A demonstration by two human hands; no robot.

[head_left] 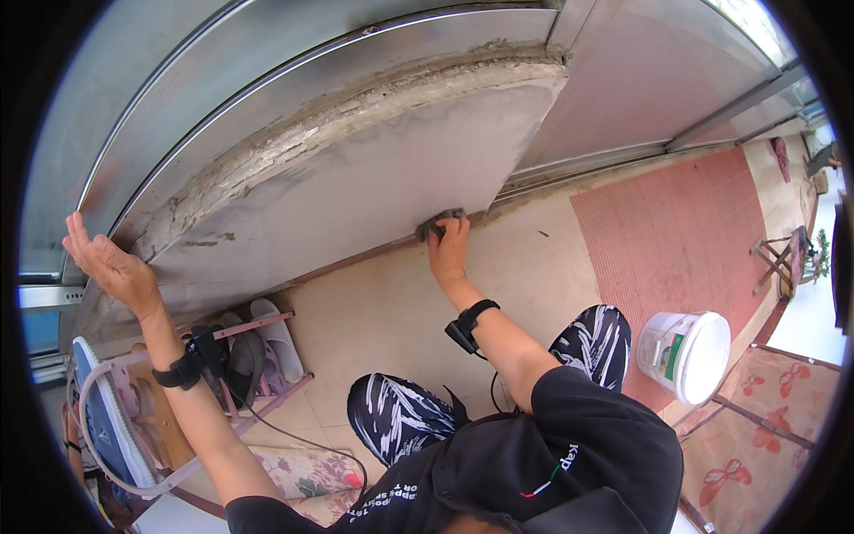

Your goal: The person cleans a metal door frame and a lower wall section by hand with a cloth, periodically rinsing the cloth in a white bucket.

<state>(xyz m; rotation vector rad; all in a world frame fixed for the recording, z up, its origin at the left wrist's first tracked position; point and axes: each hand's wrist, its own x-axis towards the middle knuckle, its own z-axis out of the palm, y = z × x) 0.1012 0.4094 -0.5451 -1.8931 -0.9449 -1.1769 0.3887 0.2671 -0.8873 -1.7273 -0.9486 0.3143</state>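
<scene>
Low on a whitish wall panel [400,173], my right hand [450,250] grips a dark grey cloth [434,225], pressed where the panel meets the brown baseboard strip [360,255]. The cloth is bunched and partly covered by my fingers. Grey smudges mark the panel, and a rough, crumbling cement ledge [287,147] runs along its top. My left hand [110,263] is raised at far left with fingers extended and nothing in it. It is beside the metal window frame [127,217]; whether the palm touches the frame or ledge, I cannot tell.
A shoe rack [267,407] with slippers [277,340] and a blue shoe [110,417] stands under my left arm. Right of my knees are a white bucket [684,357] and a pink mat [674,247]. Farther right is a folding stool [777,263]; a butterfly-patterned cover [754,427] lies nearer.
</scene>
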